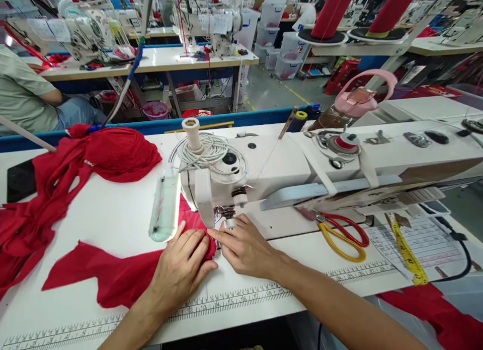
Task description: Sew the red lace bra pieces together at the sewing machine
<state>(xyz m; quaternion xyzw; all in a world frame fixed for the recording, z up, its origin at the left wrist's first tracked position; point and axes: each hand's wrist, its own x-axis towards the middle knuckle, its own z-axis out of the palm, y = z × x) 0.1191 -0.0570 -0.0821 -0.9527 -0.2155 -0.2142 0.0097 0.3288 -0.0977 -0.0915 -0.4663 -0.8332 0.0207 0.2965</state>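
Note:
A strip of red fabric [124, 274] lies on the white sewing table and runs under the head of a white sewing machine [277, 161]. My left hand [181, 264] rests flat on this fabric, fingers stretched out and slightly apart, just left of the presser foot. Close beside the needle area is my right hand [245, 247], its fingers curled and its index fingertip reaching the fabric edge near my left fingers. What sits inside the curled fingers is hidden. The needle itself is mostly covered by the machine head and my fingers.
Red fabric is heaped [116, 153] on the left, beside a dark phone-like slab [20, 181]. Scissors [341, 234] with red and yellow handles lie right, near a yellow tape measure [407, 252]. A printed ruler [264, 292] lines the front edge. Another person [30, 93] sits far left.

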